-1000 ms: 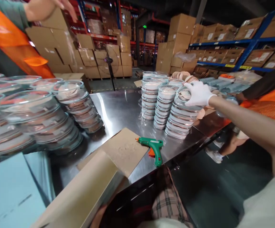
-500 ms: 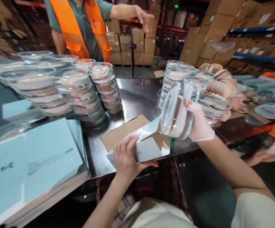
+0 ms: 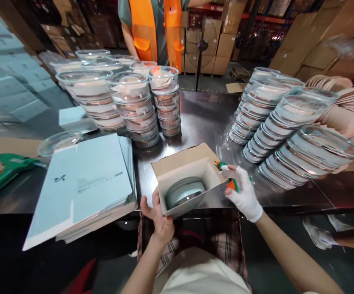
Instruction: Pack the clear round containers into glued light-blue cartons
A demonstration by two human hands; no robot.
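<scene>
A small carton (image 3: pixel 195 203) stands on the table edge in front of me, its top up and its brown flap folded back. Inside it, on edge, lies a glass dish (image 3: pixel 185 192). My left hand (image 3: pixel 159 220) grips the carton's near left corner, thumb stretched outward. My right hand (image 3: pixel 243 194), in a white glove that leaves some fingertips bare, is at the carton's right end with fingers apart and nothing in them. Partly hidden behind that hand is a green and orange tool (image 3: pixel 232 184), its kind unclear.
Flat pale-blue cartons (image 3: pixel 94 175) are piled on the left, beside a green glue gun (image 3: pixel 12 169) and a glass lid (image 3: pixel 60 142). Stacked glass dishes stand at back left (image 3: pixel 134 110) and right (image 3: pixel 302 139). A person in an orange vest (image 3: pixel 144 32) stands across the table (image 3: pixel 207 110).
The glass dishes my right hand held above the carton are out of that hand, and glass now lies inside the carton. The carton is turned more upright. My view has swung left.
</scene>
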